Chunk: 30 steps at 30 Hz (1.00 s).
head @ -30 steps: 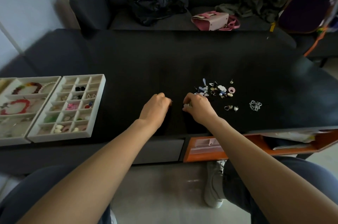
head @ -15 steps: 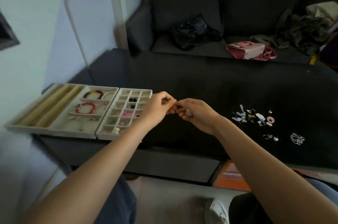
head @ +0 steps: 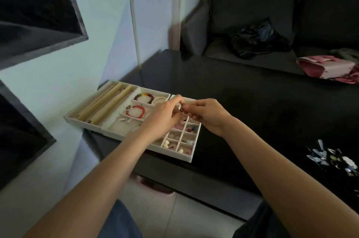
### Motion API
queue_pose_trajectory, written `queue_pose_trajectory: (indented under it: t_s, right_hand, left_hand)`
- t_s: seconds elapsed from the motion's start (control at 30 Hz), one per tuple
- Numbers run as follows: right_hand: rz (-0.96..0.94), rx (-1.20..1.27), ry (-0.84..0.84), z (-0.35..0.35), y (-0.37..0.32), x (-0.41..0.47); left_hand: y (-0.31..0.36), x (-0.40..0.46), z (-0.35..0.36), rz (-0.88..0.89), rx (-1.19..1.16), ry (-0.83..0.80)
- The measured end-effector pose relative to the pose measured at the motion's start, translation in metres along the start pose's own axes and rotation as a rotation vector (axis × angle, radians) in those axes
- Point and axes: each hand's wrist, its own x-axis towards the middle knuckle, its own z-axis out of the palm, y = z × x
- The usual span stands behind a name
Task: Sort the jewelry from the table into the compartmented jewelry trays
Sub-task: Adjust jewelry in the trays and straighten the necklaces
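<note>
Two cream compartmented jewelry trays sit side by side at the left end of the black table (head: 252,102): the larger bracelet tray (head: 85,119) and the small-celled grid tray (head: 191,153). Two beaded bracelets lie in the bracelet tray, one red (head: 136,110) and one multicoloured (head: 143,97). Left hand (head: 165,115) and right hand (head: 207,115) meet fingertip to fingertip above the grid tray, both pinching a small dark item (head: 182,110), too small to identify. Unsorted loose jewelry (head: 334,160) lies at the table's right, count unclear.
</note>
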Motion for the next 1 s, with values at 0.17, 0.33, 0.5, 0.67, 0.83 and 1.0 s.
queue_pose_trajectory:
  t_s: [0.17, 0.33, 0.5, 0.67, 0.83, 1.0]
  right_hand:
    - [0.083, -0.031, -0.035, 0.021, 0.002, 0.032]
    - [0.063, -0.059, -0.064, 0.032, 0.019, 0.052]
    - [-0.139, -0.374, -0.009, 0.041, 0.027, 0.07]
    - [-0.199, -0.531, -0.073, 0.046, 0.034, 0.077]
    - [-0.187, -0.574, -0.071, 0.048, 0.04, 0.083]
    - [-0.168, -0.616, -0.014, 0.049, 0.043, 0.084]
  left_hand:
    - [-0.035, -0.004, -0.002, -0.132, -0.073, 0.039]
    - [-0.058, 0.006, -0.006, -0.238, -0.212, 0.108]
    - [-0.067, 0.01, -0.003, -0.379, -0.235, 0.046]
    - [-0.076, 0.01, -0.003, -0.487, -0.236, 0.002]
    - [-0.074, 0.004, -0.007, -0.417, -0.017, 0.033]
    - [-0.07, -0.002, -0.01, -0.337, 0.172, 0.028]
